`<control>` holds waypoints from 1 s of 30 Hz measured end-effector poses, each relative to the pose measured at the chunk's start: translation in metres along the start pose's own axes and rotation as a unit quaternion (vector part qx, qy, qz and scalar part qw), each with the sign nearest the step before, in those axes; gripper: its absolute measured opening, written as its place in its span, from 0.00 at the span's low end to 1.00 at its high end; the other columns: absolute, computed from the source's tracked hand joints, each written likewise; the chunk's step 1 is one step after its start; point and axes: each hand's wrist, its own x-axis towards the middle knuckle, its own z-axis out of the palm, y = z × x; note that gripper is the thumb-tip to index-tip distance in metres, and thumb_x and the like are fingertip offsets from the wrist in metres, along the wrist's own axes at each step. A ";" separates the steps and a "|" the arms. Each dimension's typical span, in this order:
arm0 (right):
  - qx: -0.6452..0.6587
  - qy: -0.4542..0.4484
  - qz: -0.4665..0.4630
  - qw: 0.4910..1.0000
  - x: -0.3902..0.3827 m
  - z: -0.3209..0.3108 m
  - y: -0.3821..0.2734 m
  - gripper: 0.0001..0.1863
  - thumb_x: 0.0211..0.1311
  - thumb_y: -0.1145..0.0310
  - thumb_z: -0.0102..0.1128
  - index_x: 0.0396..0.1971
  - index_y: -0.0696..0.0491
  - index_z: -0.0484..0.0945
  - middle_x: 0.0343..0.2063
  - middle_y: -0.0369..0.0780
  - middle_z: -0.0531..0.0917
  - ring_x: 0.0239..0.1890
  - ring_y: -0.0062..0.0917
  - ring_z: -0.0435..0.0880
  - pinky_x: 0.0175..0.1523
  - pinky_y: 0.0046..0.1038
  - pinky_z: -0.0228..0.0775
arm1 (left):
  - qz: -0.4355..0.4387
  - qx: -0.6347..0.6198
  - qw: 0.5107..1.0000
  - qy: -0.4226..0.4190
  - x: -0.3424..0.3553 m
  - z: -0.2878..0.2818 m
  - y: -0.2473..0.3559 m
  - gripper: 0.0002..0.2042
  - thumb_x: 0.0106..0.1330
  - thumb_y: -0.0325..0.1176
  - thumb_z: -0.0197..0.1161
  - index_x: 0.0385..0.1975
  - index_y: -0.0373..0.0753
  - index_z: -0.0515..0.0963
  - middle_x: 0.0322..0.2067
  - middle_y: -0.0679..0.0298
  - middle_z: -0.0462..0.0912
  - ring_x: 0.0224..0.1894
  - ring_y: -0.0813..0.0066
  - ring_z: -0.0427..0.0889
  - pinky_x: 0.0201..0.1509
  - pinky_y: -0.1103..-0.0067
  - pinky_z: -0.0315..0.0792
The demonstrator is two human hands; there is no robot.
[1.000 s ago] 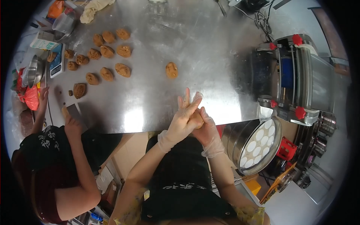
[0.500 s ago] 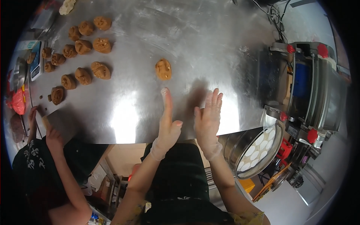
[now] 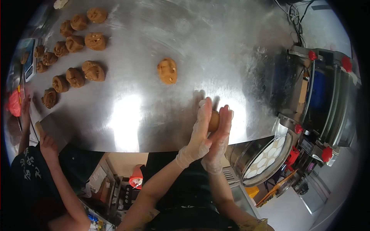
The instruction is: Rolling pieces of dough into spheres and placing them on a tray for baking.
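Observation:
Between my two palms, near the front edge of the steel table, sits a smooth brown dough ball point(image 3: 213, 121). My left hand point(image 3: 199, 133) presses on it from the left and my right hand point(image 3: 221, 134) from the right, fingers straight and pointing away from me. Clear thin gloves cover both hands. Beyond them a single brown dough piece point(image 3: 167, 71) with pale bits in it lies on the table. Part of the ball is hidden by my fingers.
Several brown dough pieces point(image 3: 74, 44) lie in rows at the left. A co-worker's hand point(image 3: 48, 145) holds a flat scraper point(image 3: 58, 127) at the table's left front. A round steamer point(image 3: 246, 148) with white rounds and a metal machine point(image 3: 327, 92) stand at right.
My left hand has moved right and come together with my right hand around the dough ball. The view has shifted slightly, while the dough pieces on the table stay put.

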 end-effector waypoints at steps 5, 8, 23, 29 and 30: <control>0.041 -0.034 0.014 0.998 0.034 -0.011 -0.005 0.51 0.68 0.30 0.33 0.74 0.58 0.39 0.75 0.48 0.46 0.77 0.39 0.43 0.78 0.42 0.33 | -0.017 -0.003 1.000 0.005 -0.009 -0.003 0.008 0.60 0.58 0.80 0.34 0.71 0.29 0.26 0.75 0.47 0.23 0.76 0.54 0.21 0.77 0.62 0.24; -0.088 -0.047 -0.025 0.995 0.021 -0.005 0.002 0.52 0.67 0.29 0.29 0.74 0.61 0.42 0.75 0.49 0.46 0.77 0.40 0.41 0.78 0.41 0.32 | -0.042 0.044 0.997 -0.043 0.030 -0.014 0.019 0.58 0.60 0.79 0.33 0.73 0.30 0.30 0.75 0.45 0.32 0.77 0.48 0.30 0.77 0.61 0.29; -0.102 -0.083 -0.068 0.989 0.075 -0.007 -0.021 0.56 0.64 0.25 0.24 0.73 0.62 0.45 0.74 0.52 0.50 0.77 0.45 0.41 0.77 0.44 0.31 | 0.056 0.102 0.993 0.016 0.013 -0.006 0.000 0.55 0.63 0.75 0.36 0.72 0.25 0.39 0.72 0.38 0.46 0.73 0.38 0.49 0.75 0.60 0.47; -0.130 -0.118 -0.090 0.980 0.051 0.001 -0.003 0.52 0.68 0.29 0.24 0.72 0.63 0.47 0.73 0.52 0.52 0.76 0.49 0.42 0.77 0.47 0.32 | 0.013 0.055 0.998 -0.033 0.053 -0.014 0.009 0.62 0.55 0.83 0.28 0.72 0.26 0.29 0.74 0.40 0.28 0.77 0.47 0.29 0.77 0.59 0.33; -0.144 -0.130 -0.125 0.973 0.063 -0.005 0.001 0.52 0.68 0.29 0.24 0.72 0.63 0.48 0.73 0.52 0.52 0.76 0.49 0.41 0.77 0.47 0.33 | -0.026 0.071 0.997 -0.034 0.050 -0.008 0.019 0.62 0.56 0.82 0.27 0.71 0.25 0.30 0.74 0.39 0.31 0.77 0.47 0.30 0.77 0.60 0.32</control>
